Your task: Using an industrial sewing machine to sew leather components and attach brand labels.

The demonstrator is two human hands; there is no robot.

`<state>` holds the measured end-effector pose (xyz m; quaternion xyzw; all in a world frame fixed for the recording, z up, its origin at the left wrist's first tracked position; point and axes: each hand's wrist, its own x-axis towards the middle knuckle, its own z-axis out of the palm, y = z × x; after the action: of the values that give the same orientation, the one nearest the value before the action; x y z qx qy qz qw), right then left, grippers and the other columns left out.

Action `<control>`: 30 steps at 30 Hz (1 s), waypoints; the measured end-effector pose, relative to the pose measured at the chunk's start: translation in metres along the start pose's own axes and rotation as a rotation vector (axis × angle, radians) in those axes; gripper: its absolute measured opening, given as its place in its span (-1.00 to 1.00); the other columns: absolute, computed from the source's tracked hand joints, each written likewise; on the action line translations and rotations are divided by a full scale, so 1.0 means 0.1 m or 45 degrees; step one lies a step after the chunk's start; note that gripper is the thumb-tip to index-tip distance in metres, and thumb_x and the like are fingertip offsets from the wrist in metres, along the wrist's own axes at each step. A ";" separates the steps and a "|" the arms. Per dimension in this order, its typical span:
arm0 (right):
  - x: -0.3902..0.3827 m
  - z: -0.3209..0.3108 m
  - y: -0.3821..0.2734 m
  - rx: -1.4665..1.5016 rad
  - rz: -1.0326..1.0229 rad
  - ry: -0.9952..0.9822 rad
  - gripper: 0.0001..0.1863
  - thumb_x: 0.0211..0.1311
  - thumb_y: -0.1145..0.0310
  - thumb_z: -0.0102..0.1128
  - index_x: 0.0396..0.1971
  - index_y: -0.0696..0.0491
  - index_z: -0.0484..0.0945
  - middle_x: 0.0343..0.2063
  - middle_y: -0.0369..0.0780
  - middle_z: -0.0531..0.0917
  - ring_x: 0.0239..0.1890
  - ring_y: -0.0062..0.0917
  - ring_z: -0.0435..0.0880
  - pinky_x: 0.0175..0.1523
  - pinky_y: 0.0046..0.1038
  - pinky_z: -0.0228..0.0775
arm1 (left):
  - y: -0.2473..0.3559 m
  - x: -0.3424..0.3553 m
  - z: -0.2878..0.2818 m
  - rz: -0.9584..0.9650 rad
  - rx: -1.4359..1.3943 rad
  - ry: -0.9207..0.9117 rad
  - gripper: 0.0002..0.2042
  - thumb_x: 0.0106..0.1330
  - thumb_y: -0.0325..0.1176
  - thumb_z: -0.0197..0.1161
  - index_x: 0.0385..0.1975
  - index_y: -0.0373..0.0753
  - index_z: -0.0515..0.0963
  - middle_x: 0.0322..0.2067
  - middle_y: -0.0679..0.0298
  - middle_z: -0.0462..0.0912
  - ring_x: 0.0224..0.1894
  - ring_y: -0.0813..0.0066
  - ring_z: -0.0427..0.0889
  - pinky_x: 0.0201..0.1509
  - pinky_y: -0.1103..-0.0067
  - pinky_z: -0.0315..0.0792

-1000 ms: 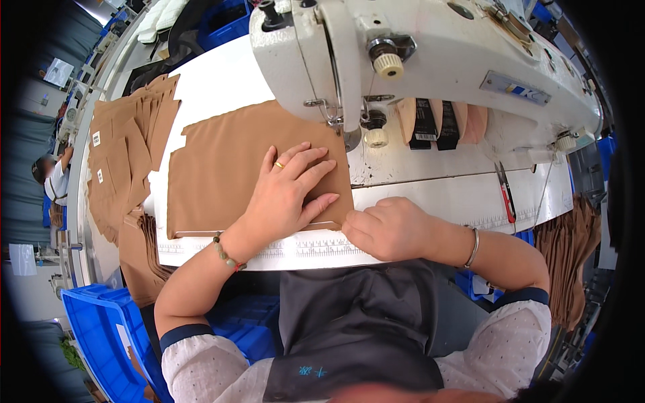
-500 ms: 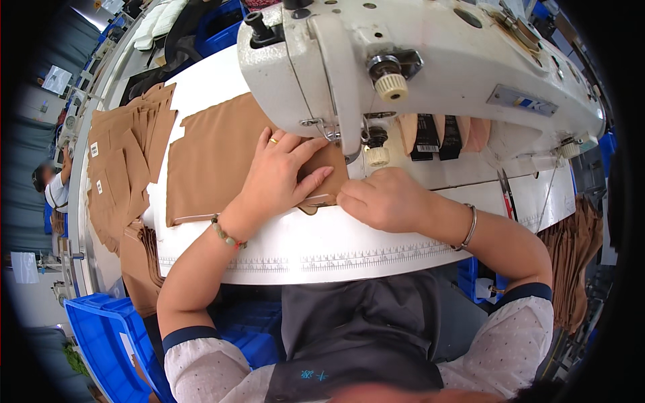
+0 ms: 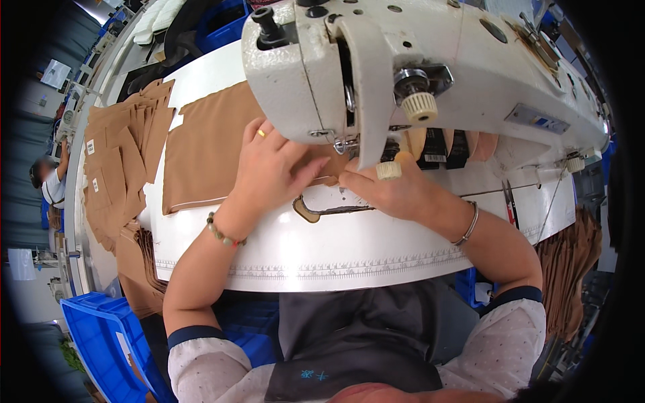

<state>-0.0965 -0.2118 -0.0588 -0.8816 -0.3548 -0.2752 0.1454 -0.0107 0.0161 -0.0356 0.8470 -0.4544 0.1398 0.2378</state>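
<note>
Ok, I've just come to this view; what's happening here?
A person is at a sewing machine. Their left hand lies spread on a brown fabric panel, partly under the machine head; the right hand is at its near right corner, grip unclear. More brown pieces lie to the left.

Bright light, fisheye-bent edges, black corners.

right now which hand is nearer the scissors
Right. The right hand is left of the scissors, at the edge of the fabric; the left hand is farther left, on the fabric.
</note>
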 end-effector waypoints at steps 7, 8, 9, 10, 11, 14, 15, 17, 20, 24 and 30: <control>0.02 0.06 0.05 0.180 0.108 0.046 -0.91 0.17 0.33 0.27 -0.33 -0.07 0.64 -0.54 -0.31 0.65 -0.49 -0.44 0.71 -0.44 -0.37 0.51 | 0.34 -0.21 -0.03 0.482 0.397 0.192 -0.83 0.17 -0.31 0.41 -0.55 -0.10 0.53 -0.57 0.44 0.41 -0.61 0.60 0.42 -0.55 0.63 0.24; 0.02 0.05 0.04 0.180 0.105 0.045 -0.91 0.17 0.33 0.27 -0.33 -0.07 0.64 -0.54 -0.31 0.65 -0.49 -0.44 0.71 -0.44 -0.37 0.51 | 0.33 -0.21 -0.03 0.467 0.458 0.172 -0.87 0.15 -0.33 0.40 -0.51 -0.11 0.55 -0.57 0.44 0.41 -0.61 0.60 0.43 -0.54 0.63 0.26; 0.02 0.05 0.02 0.154 0.118 0.030 -0.92 0.17 0.32 0.27 -0.34 -0.07 0.65 -0.52 -0.31 0.65 -0.49 -0.44 0.71 -0.43 -0.37 0.51 | 0.33 -0.21 -0.03 0.453 0.520 0.153 -0.90 0.14 -0.35 0.39 -0.47 -0.12 0.57 -0.58 0.44 0.41 -0.60 0.60 0.43 -0.53 0.63 0.27; 0.03 0.04 0.01 0.129 0.131 0.015 -0.93 0.16 0.32 0.27 -0.36 -0.07 0.65 -0.51 -0.32 0.65 -0.48 -0.45 0.71 -0.42 -0.38 0.51 | 0.34 -0.22 -0.02 0.451 0.523 0.155 -0.90 0.14 -0.35 0.39 -0.47 -0.12 0.57 -0.58 0.44 0.41 -0.60 0.60 0.43 -0.53 0.63 0.27; 0.03 0.04 0.00 0.127 0.136 0.014 -0.93 0.16 0.32 0.27 -0.36 -0.07 0.65 -0.51 -0.32 0.65 -0.48 -0.45 0.71 -0.42 -0.38 0.51 | 0.34 -0.22 0.00 0.455 0.536 0.165 -0.91 0.11 -0.38 0.37 -0.44 -0.14 0.58 -0.58 0.45 0.41 -0.60 0.62 0.43 -0.53 0.64 0.28; 0.04 0.01 0.00 0.046 0.123 0.027 -0.93 0.16 0.32 0.28 -0.36 -0.06 0.65 -0.52 -0.32 0.65 -0.47 -0.45 0.71 -0.42 -0.39 0.51 | 0.36 -0.22 -0.01 0.498 0.562 0.178 -0.88 0.04 -0.43 0.34 -0.40 -0.18 0.60 -0.58 0.45 0.39 -0.60 0.64 0.43 -0.53 0.65 0.27; 0.04 0.01 0.00 0.055 0.122 -0.012 -0.92 0.15 0.33 0.27 -0.36 -0.06 0.65 -0.52 -0.32 0.65 -0.47 -0.46 0.71 -0.43 -0.39 0.50 | 0.37 -0.22 -0.03 0.534 0.577 0.183 -0.87 0.01 -0.45 0.33 -0.40 -0.19 0.60 -0.58 0.45 0.38 -0.60 0.65 0.42 -0.54 0.66 0.27; 0.01 0.03 0.02 0.061 0.122 -0.051 -0.92 0.14 0.33 0.27 -0.35 -0.06 0.65 -0.53 -0.32 0.65 -0.47 -0.46 0.70 -0.43 -0.39 0.50 | 0.40 -0.20 -0.07 0.581 0.574 0.179 -0.87 0.01 -0.47 0.32 -0.40 -0.20 0.60 -0.58 0.45 0.38 -0.59 0.66 0.43 -0.54 0.66 0.27; -0.04 0.09 0.04 0.241 0.137 -0.025 -0.91 0.13 0.35 0.25 -0.35 -0.04 0.65 -0.54 -0.30 0.64 -0.48 -0.45 0.70 -0.43 -0.38 0.50 | 0.42 -0.20 -0.08 0.606 0.538 0.153 -0.86 0.00 -0.47 0.33 -0.41 -0.20 0.61 -0.59 0.44 0.38 -0.59 0.65 0.44 -0.54 0.66 0.27; -0.01 -0.02 0.03 0.167 0.082 -0.078 -0.90 0.14 0.38 0.22 -0.35 -0.02 0.66 -0.55 -0.28 0.62 -0.48 -0.43 0.70 -0.43 -0.36 0.51 | 0.43 -0.19 -0.09 0.454 0.249 0.095 -0.85 -0.02 -0.43 0.39 -0.42 -0.16 0.61 -0.52 0.41 0.47 -0.51 0.54 0.50 -0.49 0.60 0.36; -0.03 -0.12 -0.02 0.247 0.164 -0.104 -0.87 0.09 0.42 0.26 -0.33 0.01 0.69 -0.54 -0.22 0.62 -0.49 -0.36 0.68 -0.40 -0.29 0.52 | 0.36 -0.12 -0.06 0.277 -0.037 -0.086 -0.76 0.00 -0.39 0.41 -0.27 -0.15 0.69 -0.36 0.38 0.55 -0.30 0.42 0.56 -0.30 0.54 0.52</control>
<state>-0.1045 -0.2171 -0.0505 -0.8948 -0.3282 -0.1934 0.2329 -0.0476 0.0110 -0.0257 0.7935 -0.5532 0.1294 0.2181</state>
